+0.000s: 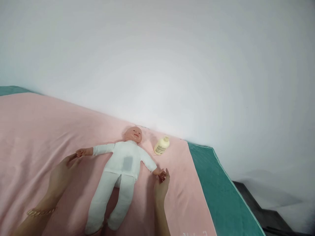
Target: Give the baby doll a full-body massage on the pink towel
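A baby doll (124, 157) in a white top and white trousers lies face up on a pink cloth (44, 131), its arms spread out and a grey patch on its chest. My left hand (64, 170), with a bracelet at the wrist, is closed on the doll's hand at the left of the view. On the other side, my right hand (161, 185) has its fingers around the doll's other hand. A pale yellow bottle (161, 146) with printed text rests beside the doll's head, above my right hand and touched by neither hand.
Green cloth (216, 183) shows along the right side of the pink cloth and at the far left corner. A white wall (157, 65) rises behind the bed-like surface. Something dark (261, 209) lies beyond the right edge.
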Demonstrator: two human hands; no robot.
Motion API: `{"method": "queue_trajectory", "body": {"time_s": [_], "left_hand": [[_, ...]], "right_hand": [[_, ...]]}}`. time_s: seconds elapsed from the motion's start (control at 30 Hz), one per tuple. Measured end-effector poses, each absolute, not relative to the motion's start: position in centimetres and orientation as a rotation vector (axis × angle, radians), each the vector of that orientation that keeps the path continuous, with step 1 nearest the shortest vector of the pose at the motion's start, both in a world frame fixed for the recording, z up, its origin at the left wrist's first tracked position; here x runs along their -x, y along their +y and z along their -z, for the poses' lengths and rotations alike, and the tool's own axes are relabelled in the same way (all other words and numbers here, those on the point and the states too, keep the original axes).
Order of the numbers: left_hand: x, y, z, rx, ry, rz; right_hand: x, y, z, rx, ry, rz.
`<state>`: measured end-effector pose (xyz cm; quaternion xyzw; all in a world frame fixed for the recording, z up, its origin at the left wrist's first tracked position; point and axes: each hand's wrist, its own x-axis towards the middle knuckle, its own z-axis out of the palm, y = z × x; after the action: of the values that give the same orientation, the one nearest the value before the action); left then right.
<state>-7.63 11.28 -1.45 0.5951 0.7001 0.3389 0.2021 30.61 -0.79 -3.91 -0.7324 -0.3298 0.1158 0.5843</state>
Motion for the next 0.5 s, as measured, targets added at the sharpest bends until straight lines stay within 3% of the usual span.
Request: {"method": "queue_trajectory", "body": {"time_s": [0.27,0.5], "left_hand": [[3.4,10.2,-3.9,-1.504,1.861,-1.083],[-2.8,8.1,-1.2,-2.105,1.265,-1.215]], "right_hand": [[-27.0,-0.1,-1.7,1.637,-0.877,-0.167],[-21.8,0.5,-2.5,1.509,-1.438,-0.045]]}}
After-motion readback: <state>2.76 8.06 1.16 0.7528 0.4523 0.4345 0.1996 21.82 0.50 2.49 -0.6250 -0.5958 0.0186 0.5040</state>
